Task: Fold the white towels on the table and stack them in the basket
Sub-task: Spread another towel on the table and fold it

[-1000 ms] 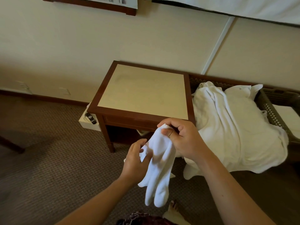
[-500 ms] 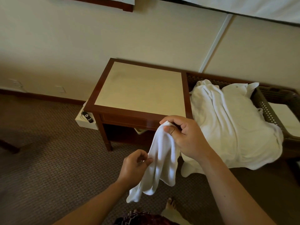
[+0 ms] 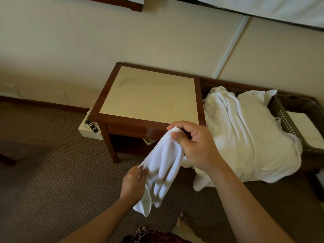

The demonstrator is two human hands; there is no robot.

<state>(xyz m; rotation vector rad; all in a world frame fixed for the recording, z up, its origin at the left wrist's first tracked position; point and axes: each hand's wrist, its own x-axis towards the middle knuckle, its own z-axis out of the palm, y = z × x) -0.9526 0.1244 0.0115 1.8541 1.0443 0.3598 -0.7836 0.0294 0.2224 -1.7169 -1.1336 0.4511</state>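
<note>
Table (image 3: 149, 95), remote (image 3: 91, 126) beside, towel pile (image 3: 245, 137)

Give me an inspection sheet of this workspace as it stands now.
Surface: wooden side table, beige top bare.
Job's things: small white towel held in the air in front of the table; pile of white towels draped over the dark basket to the right.
Clutter: remote control on a white box beside the table leg.
Grippers: right hand pinches the towel's top; left hand grips its lower edge.
Cables: nothing seen.
Surroundings: carpet, cream wall, bare foot.
</note>
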